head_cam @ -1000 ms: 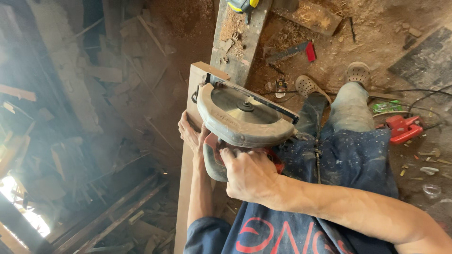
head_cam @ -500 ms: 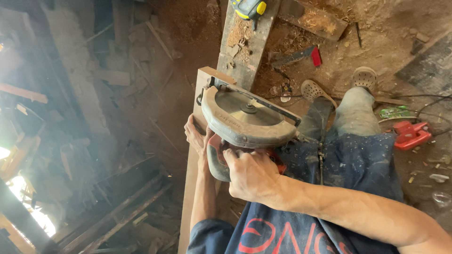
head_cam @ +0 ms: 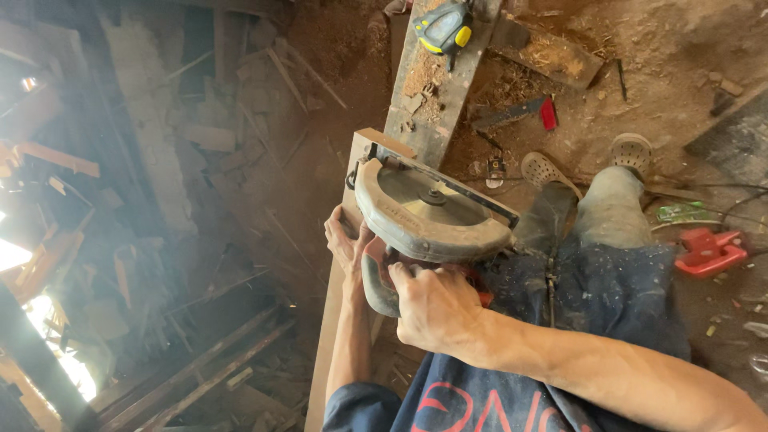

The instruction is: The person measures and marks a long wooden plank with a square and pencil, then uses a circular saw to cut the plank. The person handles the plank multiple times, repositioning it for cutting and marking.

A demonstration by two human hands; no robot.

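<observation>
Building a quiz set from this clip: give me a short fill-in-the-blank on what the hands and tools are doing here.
1. The right hand grips the handle of a circular ____.
2. The left hand rests on the long wooden ____ under the tool.
3. A yellow and black tape measure lies on a second ____ farther away.
4. A ____ tool lies on the ground beside the person's leg.

Missing words: saw; board; plank; red

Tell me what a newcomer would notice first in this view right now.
Mid-frame, a grey circular saw sits on a long wooden plank, gripped at its handle by the right hand, while the left hand steadies the plank beside it. Ahead, a yellow-and-black tape measure lies on a sawdust-covered board; a red tool lies on the dirt floor at right.
</observation>
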